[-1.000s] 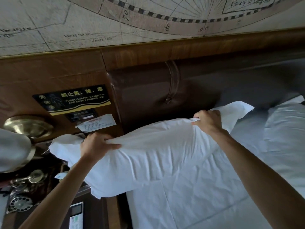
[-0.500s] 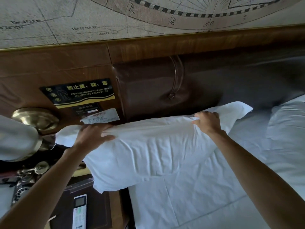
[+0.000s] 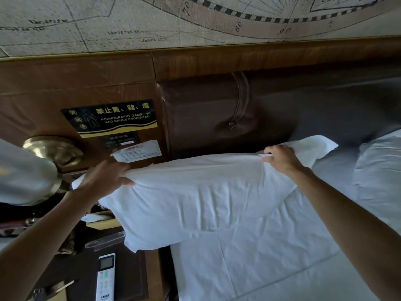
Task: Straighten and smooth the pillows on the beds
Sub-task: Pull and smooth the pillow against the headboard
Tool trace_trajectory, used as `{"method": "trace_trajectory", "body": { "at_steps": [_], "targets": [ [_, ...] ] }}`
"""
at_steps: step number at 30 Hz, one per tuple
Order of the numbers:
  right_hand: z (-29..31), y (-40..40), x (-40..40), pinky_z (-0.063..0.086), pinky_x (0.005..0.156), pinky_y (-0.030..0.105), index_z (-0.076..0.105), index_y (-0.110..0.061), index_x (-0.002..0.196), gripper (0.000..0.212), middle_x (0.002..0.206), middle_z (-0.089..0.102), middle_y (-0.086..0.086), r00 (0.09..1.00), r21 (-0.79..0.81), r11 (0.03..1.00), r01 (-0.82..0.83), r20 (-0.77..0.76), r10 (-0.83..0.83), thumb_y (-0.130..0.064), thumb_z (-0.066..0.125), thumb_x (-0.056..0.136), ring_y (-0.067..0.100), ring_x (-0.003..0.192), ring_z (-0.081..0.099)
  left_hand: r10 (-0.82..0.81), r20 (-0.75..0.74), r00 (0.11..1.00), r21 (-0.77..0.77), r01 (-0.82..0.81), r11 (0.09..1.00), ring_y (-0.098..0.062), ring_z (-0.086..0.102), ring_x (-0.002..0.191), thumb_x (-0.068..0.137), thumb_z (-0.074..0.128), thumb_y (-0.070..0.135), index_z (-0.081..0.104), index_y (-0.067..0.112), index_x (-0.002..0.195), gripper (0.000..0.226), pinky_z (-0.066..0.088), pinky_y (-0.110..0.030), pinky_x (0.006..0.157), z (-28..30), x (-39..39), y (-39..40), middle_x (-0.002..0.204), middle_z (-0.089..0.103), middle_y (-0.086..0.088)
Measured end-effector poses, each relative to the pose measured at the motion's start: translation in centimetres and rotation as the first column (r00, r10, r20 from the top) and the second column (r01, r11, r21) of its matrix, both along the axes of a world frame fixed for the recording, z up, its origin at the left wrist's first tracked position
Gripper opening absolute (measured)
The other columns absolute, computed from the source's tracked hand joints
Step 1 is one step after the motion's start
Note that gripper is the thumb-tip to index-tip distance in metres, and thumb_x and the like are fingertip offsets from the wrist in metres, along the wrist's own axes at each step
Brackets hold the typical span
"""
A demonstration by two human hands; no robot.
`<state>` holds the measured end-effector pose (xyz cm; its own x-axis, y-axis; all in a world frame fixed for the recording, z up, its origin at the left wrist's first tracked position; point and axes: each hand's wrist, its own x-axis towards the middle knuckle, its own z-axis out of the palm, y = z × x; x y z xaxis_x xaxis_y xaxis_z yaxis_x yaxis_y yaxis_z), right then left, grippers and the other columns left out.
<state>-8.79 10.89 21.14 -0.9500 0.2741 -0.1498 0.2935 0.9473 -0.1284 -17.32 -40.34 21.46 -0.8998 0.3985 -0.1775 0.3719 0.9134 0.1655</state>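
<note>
A white pillow (image 3: pixel 195 200) lies across the head of the bed (image 3: pixel 249 268), its left end hanging out over the nightstand. My left hand (image 3: pixel 106 177) grips its top edge near the left corner. My right hand (image 3: pixel 282 158) pinches the same top edge near the right corner, whose loose flap sticks out toward the headboard. A second white pillow (image 3: pixel 382 177) rests at the right edge of the view, partly cut off.
The brown padded headboard (image 3: pixel 217 114) stands right behind the pillow. A brass lamp (image 3: pixel 52 151) with a pale shade rises at the left. On the dark nightstand (image 3: pixel 128 276) lie a white remote control (image 3: pixel 105 276) and small items. A black notice sign (image 3: pixel 112 117) hangs on the wood panel.
Both hands have carried the pillow's top edge back toward the headboard. The left hand moved from on top of the pillow to its far edge, and the pillow now lies flatter.
</note>
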Motion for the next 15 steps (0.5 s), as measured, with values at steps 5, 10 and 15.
{"method": "trace_trajectory", "body": {
  "at_steps": [5, 10, 15],
  "targets": [
    [1.8, 3.8, -0.2, 0.033, 0.105, 0.047, 0.059, -0.029, 0.127, 0.04, 0.127, 0.062, -0.001, 0.981, 0.155, 0.983, -0.098, 0.181, 0.069, -0.036, 0.069, 0.088, 0.024, 0.127, 0.051, -0.007, -0.066, 0.998, 0.106, 0.014, 0.994, -0.021, 0.061, 0.069, 0.07, 0.09, 0.025, 0.073, 0.016, 0.098, 0.034, 0.046, -0.033, 0.063, 1.1, -1.5, -1.8, 0.08, 0.072, -0.004],
    [2.2, 5.0, 0.1, 0.045, 0.08, 0.037, 0.07, -0.019, 0.084, 0.011, 0.085, 0.07, 0.011, 0.992, 0.298, 0.952, -0.069, 0.122, 0.034, -0.028, 0.068, 0.09, 0.036, 0.088, 0.066, -0.018, -0.126, 0.992, 0.124, 0.033, 0.992, -0.02, 0.05, 0.054, 0.069, 0.088, 0.01, 0.061, 0.013, 0.065, 0.027, 0.035, -0.029, 0.051, 1.7, -1.3, -1.9, 0.054, 0.049, 0.008],
    [2.1, 4.9, -0.9, 0.032, 0.065, 0.033, 0.064, -0.013, 0.066, 0.019, 0.064, 0.066, 0.013, 0.996, 0.392, 0.918, -0.049, -0.047, 0.073, -0.009, 0.073, 0.083, 0.038, 0.068, 0.064, 0.002, -0.144, 0.99, 0.193, 0.027, 0.981, -0.009, 0.044, 0.047, 0.067, 0.089, 0.007, 0.05, 0.022, 0.061, 0.043, 0.032, -0.026, 0.049, 2.3, -1.2, -2.6, 0.05, 0.045, 0.01]
  ]
}}
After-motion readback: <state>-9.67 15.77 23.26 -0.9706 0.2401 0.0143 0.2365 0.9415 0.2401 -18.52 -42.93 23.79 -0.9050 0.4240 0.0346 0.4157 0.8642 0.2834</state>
